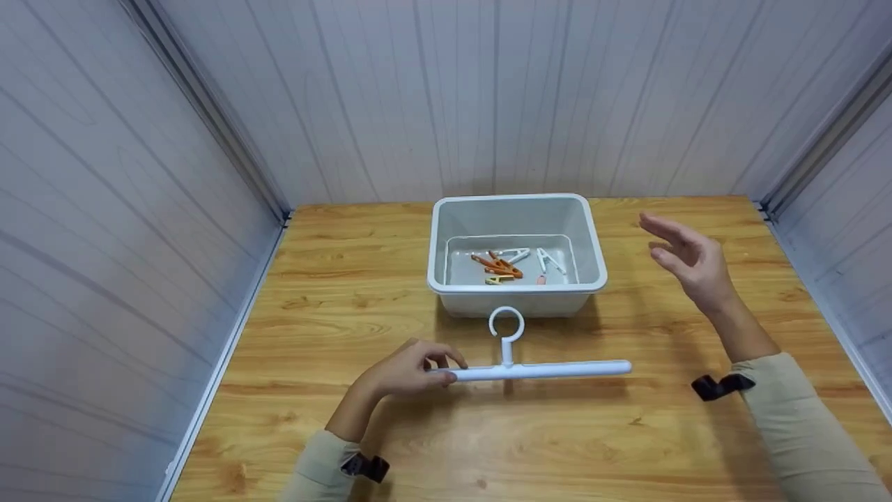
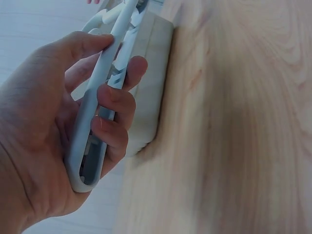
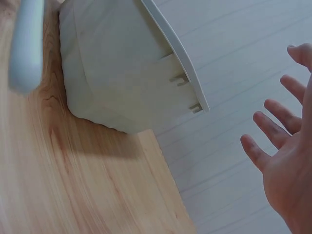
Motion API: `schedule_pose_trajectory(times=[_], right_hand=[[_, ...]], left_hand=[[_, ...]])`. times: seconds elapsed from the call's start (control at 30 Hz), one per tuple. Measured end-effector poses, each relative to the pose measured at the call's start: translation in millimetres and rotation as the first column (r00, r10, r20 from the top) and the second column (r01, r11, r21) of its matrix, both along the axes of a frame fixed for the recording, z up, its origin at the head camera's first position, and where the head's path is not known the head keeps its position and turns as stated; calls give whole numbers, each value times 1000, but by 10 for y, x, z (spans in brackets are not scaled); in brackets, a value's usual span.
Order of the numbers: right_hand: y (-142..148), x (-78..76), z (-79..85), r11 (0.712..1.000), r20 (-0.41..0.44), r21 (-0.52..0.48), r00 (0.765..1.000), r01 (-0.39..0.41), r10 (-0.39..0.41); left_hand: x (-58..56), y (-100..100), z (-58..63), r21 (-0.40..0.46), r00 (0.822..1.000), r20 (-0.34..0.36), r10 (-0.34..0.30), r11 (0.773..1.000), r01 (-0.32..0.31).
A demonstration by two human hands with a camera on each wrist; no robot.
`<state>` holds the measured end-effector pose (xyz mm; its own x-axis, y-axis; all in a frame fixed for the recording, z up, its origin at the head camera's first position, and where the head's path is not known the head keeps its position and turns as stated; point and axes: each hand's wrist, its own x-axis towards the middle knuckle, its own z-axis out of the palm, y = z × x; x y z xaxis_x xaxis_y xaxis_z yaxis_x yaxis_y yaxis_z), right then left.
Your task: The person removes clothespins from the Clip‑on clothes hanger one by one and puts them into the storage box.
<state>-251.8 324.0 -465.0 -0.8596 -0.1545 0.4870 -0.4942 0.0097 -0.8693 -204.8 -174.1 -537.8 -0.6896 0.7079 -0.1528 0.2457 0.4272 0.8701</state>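
My left hand [image 1: 417,367] grips one end of a white plastic hanger [image 1: 557,369], a straight bar with a round hook on top. In the left wrist view the fingers curl round the hanger [image 2: 95,109], whose underside is hollow. The hanger is held in front of the bin, hook upward, its shadow falling on the table. My right hand [image 1: 697,268] is raised to the right of the bin with nothing in it, fingers and thumb spread apart. The right wrist view shows the same hand [image 3: 287,146] off to the side of the bin.
A pale grey plastic bin [image 1: 516,301] stands on the wooden table [image 1: 334,279] near the back wall. Inside lie orange clothespins [image 1: 503,268], white clothespins [image 1: 550,261], a yellow clip [image 1: 497,279] and a small pink piece [image 1: 541,279]. Panelled walls enclose the back and both sides.
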Motion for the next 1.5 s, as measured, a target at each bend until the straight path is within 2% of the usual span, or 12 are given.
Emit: schedule_pose_trajectory(times=[0.33,0.6,0.7,0.9,1.03,1.1,1.23,1.27,1.33,1.5], right_hand=[[4,41,-68,1000,23,-8,1000,3,-3],[14,54,-107,1000,27,8,999,22,-22],[8,55,-116,1000,17,5,1000,17,-17],[-10,75,-120,1000,2,-25,1000,-5,5],[-20,78,-129,999,12,-37,1000,4,-4],[-22,76,-143,1000,11,-30,1000,8,-8],[-25,82,-177,1000,1,-14,1000,6,-6],[-25,85,-185,1000,-1,-15,1000,0,0],[-32,93,-195,1000,-6,-17,1000,-5,5],[-49,108,-219,1000,-5,-27,1000,-10,10]], left_hand=[[-34,34,-149,-40,1000,-8,-25,999,25],[-46,34,-245,-52,999,35,-20,998,22],[-44,31,-265,-63,999,38,-9,998,11],[-56,23,-273,-52,999,30,-29,998,31],[-74,9,-299,-32,998,-31,-58,998,57],[-140,-18,-496,-23,987,-128,-94,996,92],[-147,-28,-540,-23,976,-196,-90,996,87],[-142,-25,-541,-26,978,-192,-80,997,77],[-73,-1,-367,-34,991,-128,-36,999,31],[-31,25,-350,-46,998,-59,30,998,-33]])
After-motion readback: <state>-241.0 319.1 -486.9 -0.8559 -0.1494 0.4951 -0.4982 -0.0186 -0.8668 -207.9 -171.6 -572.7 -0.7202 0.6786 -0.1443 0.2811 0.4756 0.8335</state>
